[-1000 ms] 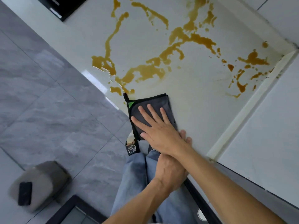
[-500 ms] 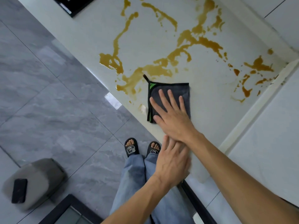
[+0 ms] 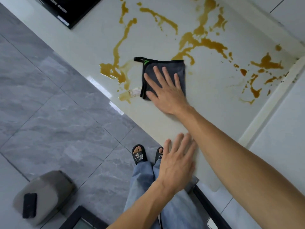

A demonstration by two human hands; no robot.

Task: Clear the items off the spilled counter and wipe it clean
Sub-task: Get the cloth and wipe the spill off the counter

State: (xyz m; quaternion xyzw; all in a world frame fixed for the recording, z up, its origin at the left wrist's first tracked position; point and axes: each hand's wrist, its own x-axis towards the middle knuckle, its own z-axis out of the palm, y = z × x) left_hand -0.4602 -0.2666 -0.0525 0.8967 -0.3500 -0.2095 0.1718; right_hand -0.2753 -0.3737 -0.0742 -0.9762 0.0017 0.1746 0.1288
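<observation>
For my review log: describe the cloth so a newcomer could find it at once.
On the pale counter, amid the brown spill, lies a dark grey square cloth under the flat right hand. A black hem, green tag and corner loop set it apart: nothing else lies in the spill.

The pale tabletop (image 3: pixel 214 113) carries brown spill streaks (image 3: pixel 198 40), a folded grey cloth (image 3: pixel 165 70) near its front edge, and a black box (image 3: pixel 71 9) at its far-left edge.
</observation>
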